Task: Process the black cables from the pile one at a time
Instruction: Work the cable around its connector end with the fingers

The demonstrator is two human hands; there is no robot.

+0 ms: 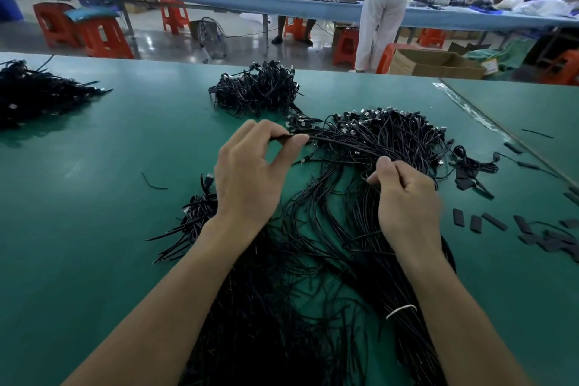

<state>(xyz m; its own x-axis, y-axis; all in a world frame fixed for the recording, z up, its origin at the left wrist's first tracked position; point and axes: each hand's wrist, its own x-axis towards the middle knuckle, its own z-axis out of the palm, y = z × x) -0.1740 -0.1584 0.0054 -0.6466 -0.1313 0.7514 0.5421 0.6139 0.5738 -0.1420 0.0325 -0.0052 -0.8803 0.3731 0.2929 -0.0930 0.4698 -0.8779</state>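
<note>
Two hands work at the pile of black cables (388, 138) in the centre of the frame, on a green table (103, 197).

The left hand (247, 172) pinches the end of one black cable (332, 141) between thumb and forefinger, its other fingers loosely curled; the cable runs rightward into the pile. The right hand (407, 200) has its fingers curled, pinching strands at the pile's near edge. The pile's tails spread toward the bottom of the frame, a white tie (401, 311) around some at lower right. A small bundle (195, 213) lies just left of the left wrist, another bundle (257, 91) at upper centre, a third heap (37, 94) at upper left. Short black sleeve pieces (495, 221) are scattered at the right.
</note>
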